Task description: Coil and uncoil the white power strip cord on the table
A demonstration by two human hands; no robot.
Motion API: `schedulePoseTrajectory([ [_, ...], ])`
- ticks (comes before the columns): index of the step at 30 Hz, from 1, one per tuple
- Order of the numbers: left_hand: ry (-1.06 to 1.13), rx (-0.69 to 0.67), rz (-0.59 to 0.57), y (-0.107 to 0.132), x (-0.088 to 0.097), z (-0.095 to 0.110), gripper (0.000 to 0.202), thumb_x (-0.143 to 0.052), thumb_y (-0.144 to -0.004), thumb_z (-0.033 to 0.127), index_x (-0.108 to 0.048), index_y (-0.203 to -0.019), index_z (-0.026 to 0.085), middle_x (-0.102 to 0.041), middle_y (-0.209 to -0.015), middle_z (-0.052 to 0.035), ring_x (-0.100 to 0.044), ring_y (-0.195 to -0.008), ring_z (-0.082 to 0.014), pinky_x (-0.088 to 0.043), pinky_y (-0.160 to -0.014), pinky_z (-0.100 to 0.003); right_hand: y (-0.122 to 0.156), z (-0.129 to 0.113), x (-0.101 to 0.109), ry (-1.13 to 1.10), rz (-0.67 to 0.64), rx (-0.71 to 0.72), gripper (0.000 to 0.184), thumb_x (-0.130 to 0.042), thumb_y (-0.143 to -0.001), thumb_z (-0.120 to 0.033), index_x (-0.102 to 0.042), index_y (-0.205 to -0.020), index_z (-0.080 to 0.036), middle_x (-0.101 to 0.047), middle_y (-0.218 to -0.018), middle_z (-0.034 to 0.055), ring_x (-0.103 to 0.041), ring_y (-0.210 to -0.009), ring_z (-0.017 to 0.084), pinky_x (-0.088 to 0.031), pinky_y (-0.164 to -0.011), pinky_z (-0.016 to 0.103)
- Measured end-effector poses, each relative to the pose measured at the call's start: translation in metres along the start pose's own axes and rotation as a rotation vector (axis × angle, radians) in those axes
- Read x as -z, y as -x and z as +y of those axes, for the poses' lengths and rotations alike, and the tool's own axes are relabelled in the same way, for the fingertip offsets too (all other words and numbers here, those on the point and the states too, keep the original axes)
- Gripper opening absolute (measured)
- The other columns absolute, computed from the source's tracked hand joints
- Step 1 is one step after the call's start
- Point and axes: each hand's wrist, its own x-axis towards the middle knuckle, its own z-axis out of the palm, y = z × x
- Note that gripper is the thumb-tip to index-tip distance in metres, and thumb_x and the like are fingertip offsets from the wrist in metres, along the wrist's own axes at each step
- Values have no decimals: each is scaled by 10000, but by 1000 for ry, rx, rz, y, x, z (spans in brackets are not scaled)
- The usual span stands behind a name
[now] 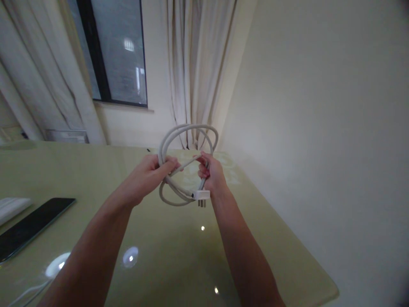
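Observation:
A white power cord is coiled in several loose loops and held up above the table, between my two hands. On the left side of the coil, my left hand is closed round the loops, thumb on top. My right hand pinches a stretch of the cord at the coil's right side. A short length of cord runs slantwise from one hand to the other. The white plug hangs at the bottom of the coil beside my right wrist, its metal prongs pointing down.
The glossy pale-green table reflects ceiling lights. At the left lie a black phone-like slab, a white object and a thin white cable. A wall borders the right side; curtains and a window stand behind.

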Motion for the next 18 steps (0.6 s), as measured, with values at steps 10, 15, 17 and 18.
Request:
schedulePoseTrajectory([
  [10,635,345,178,-14,-24,-21,160,-692,-976,241,-771,-1022,110,-671,-664,-3,-633,-521,-103,-606,-583,-228,3,-9,22,676,-207,303,111,-668,-723,-297,-686,-723,-187,-621,-591,-29,-492,-530,106,-355,-505,231],
  [15,893,627,252,-22,-20,-22,158,-572,-1024,53,-711,-952,75,-709,-671,-26,-570,-384,-40,-521,-425,-110,17,-5,10,730,-543,385,114,-663,-740,-259,-738,-804,-202,-742,-883,21,-643,-883,194,-473,-761,294],
  [17,931,687,191,-24,-17,-23,213,-525,-1077,125,-707,-989,59,-747,-721,-77,-593,-381,-56,-520,-396,-112,20,-5,7,705,-576,400,69,-677,-743,-251,-718,-765,-199,-694,-806,3,-614,-826,180,-460,-757,294],
  [18,957,707,155,-24,-16,-25,260,-501,-1101,182,-708,-1013,51,-756,-740,-103,-624,-400,-76,-519,-385,-116,20,-5,6,688,-579,404,54,-684,-741,-248,-698,-729,-198,-664,-763,-7,-597,-794,170,-453,-747,290],
])
